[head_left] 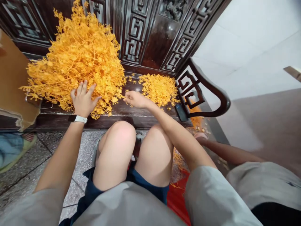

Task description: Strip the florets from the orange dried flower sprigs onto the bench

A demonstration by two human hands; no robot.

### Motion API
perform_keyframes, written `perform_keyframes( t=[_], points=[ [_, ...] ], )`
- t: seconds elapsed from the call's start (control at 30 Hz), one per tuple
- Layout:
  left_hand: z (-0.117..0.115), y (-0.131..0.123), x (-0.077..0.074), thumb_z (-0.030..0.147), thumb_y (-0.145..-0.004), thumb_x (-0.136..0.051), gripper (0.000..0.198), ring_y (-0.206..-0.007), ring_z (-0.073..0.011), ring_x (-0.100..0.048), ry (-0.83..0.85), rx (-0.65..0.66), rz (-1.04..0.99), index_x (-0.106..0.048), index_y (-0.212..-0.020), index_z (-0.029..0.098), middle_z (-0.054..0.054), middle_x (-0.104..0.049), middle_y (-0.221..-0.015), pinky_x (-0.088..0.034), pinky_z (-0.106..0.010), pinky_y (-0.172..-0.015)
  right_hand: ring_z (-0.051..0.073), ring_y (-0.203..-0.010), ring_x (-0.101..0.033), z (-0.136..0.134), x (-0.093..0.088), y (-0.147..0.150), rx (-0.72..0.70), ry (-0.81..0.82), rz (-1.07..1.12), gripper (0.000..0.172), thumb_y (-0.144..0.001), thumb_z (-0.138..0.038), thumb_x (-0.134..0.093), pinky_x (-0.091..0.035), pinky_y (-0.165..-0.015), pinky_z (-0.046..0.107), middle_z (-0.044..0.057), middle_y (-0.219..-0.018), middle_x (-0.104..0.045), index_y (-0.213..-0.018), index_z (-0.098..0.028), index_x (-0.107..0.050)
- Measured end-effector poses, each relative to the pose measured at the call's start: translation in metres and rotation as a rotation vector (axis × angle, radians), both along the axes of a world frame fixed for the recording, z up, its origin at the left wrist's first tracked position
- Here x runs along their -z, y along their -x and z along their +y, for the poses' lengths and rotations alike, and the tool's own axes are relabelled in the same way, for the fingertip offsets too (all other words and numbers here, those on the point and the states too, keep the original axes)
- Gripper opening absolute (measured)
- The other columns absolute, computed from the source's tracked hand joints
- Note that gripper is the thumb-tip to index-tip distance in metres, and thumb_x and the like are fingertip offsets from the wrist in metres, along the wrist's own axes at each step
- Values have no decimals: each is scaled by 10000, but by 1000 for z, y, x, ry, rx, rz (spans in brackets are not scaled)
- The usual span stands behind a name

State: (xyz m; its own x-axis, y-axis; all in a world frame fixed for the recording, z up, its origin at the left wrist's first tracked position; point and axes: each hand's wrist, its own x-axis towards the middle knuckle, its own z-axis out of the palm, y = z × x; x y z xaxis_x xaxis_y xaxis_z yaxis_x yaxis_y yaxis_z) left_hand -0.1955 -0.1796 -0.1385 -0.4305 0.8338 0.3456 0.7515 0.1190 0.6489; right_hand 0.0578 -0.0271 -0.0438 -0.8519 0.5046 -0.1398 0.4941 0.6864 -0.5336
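Note:
A big heap of orange plastic sprigs (77, 59) lies on the dark wooden bench seat (131, 110). My left hand (83, 99), with a white-strapped watch on the wrist, rests flat on the heap's near edge with fingers spread. To the right, my right hand (135, 99) is closed in a pinch on a small orange piece at the heap's right edge. A smaller pile of loose orange bits (158, 88) lies just beyond that hand.
The bench's carved back (150, 34) and curved armrest (202, 91) rise behind and to the right. A brown cardboard box (11, 78) stands at left. Another person's arm (225, 152) reaches in at right. A dark phone-like slab (181, 111) lies near the armrest. A red bin (176, 197) holds orange bits below my knees.

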Motion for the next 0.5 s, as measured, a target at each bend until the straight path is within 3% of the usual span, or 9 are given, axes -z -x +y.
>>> perform_keyframes(
  t=[0.2,0.37,0.5],
  points=[
    [22,-21,-10,532,-919,-721,753,-1729,-512,-149,6,-27,11,-617,-1603,235,-177,-276,-1869,-47,-773,-1312,132,-721,-410,-18,-14,-35,-3,32,38,328,-1067,-219,-597,-266,-714,294,-39,-737,-476,-783,-213,-433],
    [34,-28,-22,360,-873,-707,505,-1660,-535,-254,-6,-85,47,-749,-1360,230,-158,-419,-1809,-85,-817,-1264,112,-686,-357,-22,-21,-53,38,231,166,377,-1037,-180,-642,-283,-671,275,-62,-673,-391,-736,-210,-418],
    [41,-25,-36,359,-885,-677,373,-1596,-551,-314,-11,-100,85,-792,-1216,230,-158,-557,-1703,-97,-827,-1233,88,-572,-325,-25,-33,-70,127,451,234,359,-1016,-187,-663,-256,-562,246,-78,-623,-359,-733,-212,-442]
  ],
)
